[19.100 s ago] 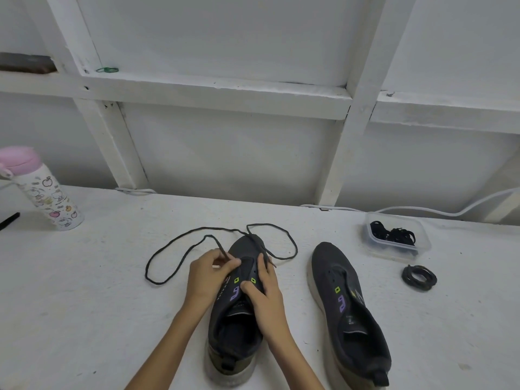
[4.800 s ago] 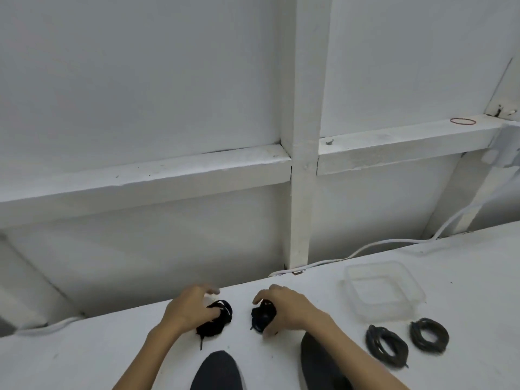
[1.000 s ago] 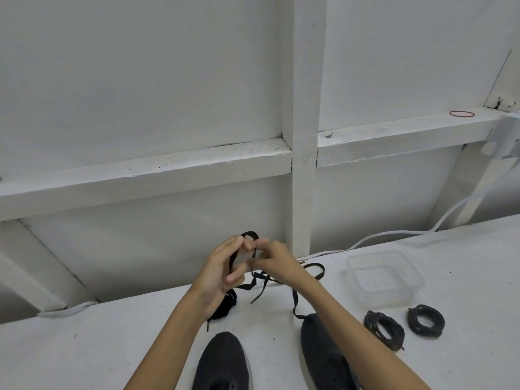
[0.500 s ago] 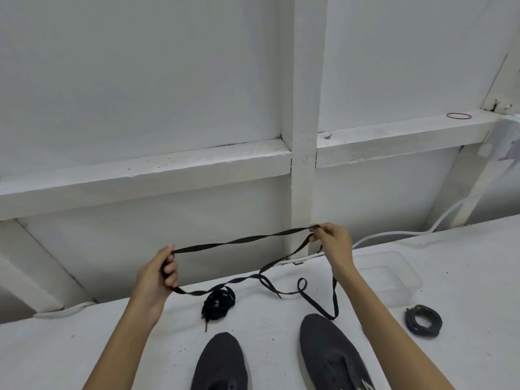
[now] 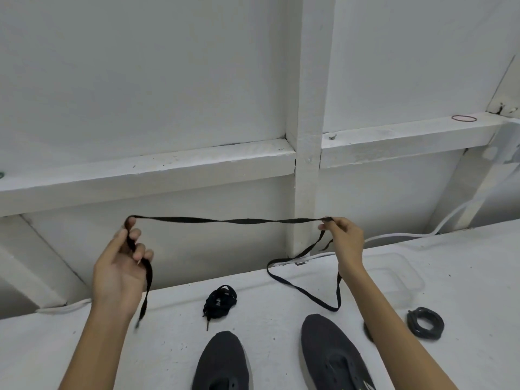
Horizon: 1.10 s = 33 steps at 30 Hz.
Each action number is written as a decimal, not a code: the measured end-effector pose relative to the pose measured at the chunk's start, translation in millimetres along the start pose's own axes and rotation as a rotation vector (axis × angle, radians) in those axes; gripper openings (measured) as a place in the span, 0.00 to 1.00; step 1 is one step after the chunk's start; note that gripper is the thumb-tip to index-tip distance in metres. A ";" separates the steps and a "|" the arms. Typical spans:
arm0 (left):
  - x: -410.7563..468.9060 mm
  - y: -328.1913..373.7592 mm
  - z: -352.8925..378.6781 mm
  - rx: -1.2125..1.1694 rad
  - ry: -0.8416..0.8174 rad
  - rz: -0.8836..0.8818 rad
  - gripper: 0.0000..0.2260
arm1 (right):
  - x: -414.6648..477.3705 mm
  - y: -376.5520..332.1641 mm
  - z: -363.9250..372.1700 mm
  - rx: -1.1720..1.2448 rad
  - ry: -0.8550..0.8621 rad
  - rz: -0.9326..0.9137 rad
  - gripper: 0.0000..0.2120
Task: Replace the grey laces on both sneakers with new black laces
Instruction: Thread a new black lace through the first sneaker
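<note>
A white painted surface [image 5: 56, 347] runs along a white wall braced with beams, and everything for the job lies on it. Two dark grey knit sneakers stand side by side at the near edge with their toes pointing far: the left sneaker [image 5: 222, 364] and the right sneaker [image 5: 332, 353]. What shows of their uppers carries no lace, though most of the eyelet rows are cut off by the frame. A clear plastic container [image 5: 405, 280] sits further right, and nothing can be made out inside it.

The left hand [image 5: 118, 271] is raised above the surface, its fingers curled round a flat black lace [image 5: 233, 220] whose short end hangs down past the palm. The right hand [image 5: 344, 237] pinches the same lace between thumb and fingertips. The span between the hands is pulled out almost straight with a few twists, and the remainder drops in a loop to the surface and rises again behind the right wrist.

A second black lace, bundled [image 5: 219, 301], rests just beyond the left sneaker's toe. A dark coiled lace [image 5: 425, 323] lies right of the right sneaker, and another seems half hidden behind the right forearm; these are probably the removed grey pair.

So the unlacing looks finished. Threading has not yet begun on either sneaker, and the second lace is not yet unwound.
</note>
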State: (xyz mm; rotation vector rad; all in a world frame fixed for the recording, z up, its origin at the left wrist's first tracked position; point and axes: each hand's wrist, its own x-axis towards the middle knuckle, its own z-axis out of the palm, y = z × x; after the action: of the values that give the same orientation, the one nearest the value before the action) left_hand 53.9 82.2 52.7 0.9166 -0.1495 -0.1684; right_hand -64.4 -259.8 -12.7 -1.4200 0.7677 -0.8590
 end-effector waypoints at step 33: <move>-60.5 -38.9 85.5 -0.777 -0.321 -0.836 0.27 | -108.2 -42.5 -4.1 -0.230 -0.969 0.002 0.11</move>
State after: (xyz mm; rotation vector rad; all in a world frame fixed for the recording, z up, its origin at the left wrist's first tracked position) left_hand -25.5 5.4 69.5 0.1177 0.0193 -1.0746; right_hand -124.2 -167.1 24.0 -1.7917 0.1151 -0.0094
